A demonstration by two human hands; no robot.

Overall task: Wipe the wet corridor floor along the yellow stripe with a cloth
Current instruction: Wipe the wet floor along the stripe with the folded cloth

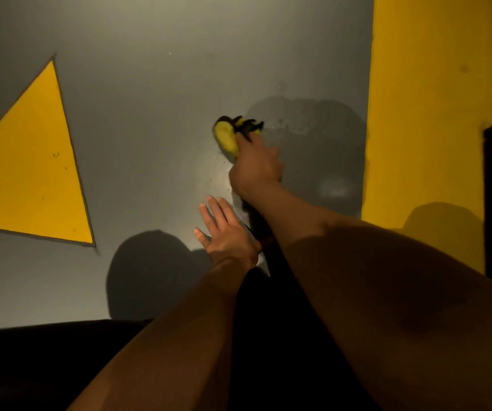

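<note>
The right hand (255,167) grips a yellow cloth (227,136) with dark trim, its fingers curled round the bunched fabric (they are mostly hidden behind the knuckles), pressing it onto the grey corridor floor (150,84). The cloth sits at the left edge of a dark wet patch (313,137), which reaches right to the yellow stripe (425,114). The left hand (227,229) lies flat on the floor nearer the body, fingers straight and slightly spread. A yellow triangle (31,173) is painted well to the left.
</note>
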